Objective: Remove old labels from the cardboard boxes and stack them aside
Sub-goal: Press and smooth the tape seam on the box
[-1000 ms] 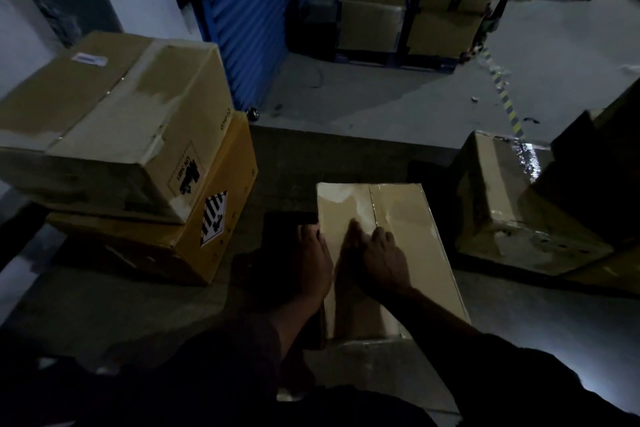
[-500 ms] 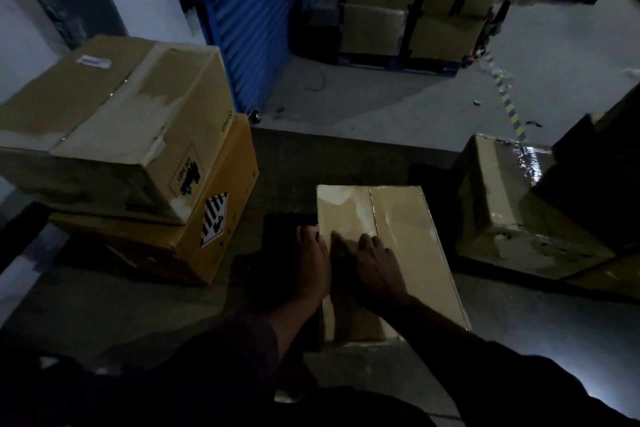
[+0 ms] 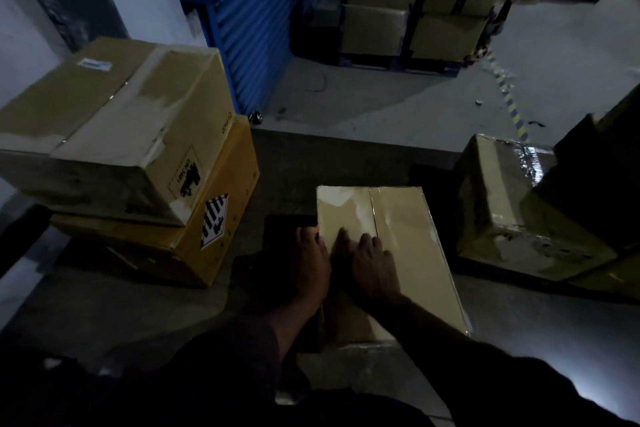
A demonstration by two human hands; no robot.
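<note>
At the left of the frame two cardboard boxes sit stacked: a paler upper box (image 3: pixel 114 128) with a small white label (image 3: pixel 94 64) near its far edge, resting on a yellower lower box (image 3: pixel 194 229) that bears a striped diamond hazard sticker (image 3: pixel 215 220). This looks like the set-aside stack.

At lower centre, a long box (image 3: pixel 398 246) lies on the floor, its taped seam running away from the viewer. The left hand (image 3: pixel 311 263) sits at the box's left edge, fingers curled over the side; whether it truly grips the edge or only rests there cannot be told in this dim light. Just to its right, the right hand (image 3: pixel 372 265) lies on the top face, fingers spread fairly flat and pressing near the seam, holding nothing that shows.

The step in hand seems to be working at a label or tape on this top face, though no label is visible under the hands. The next move likely calls for a fingernail catching an edge while the left hand steadies the box.

At the right, a tape-wrapped box (image 3: pixel 512 208) stands well apart.
</note>
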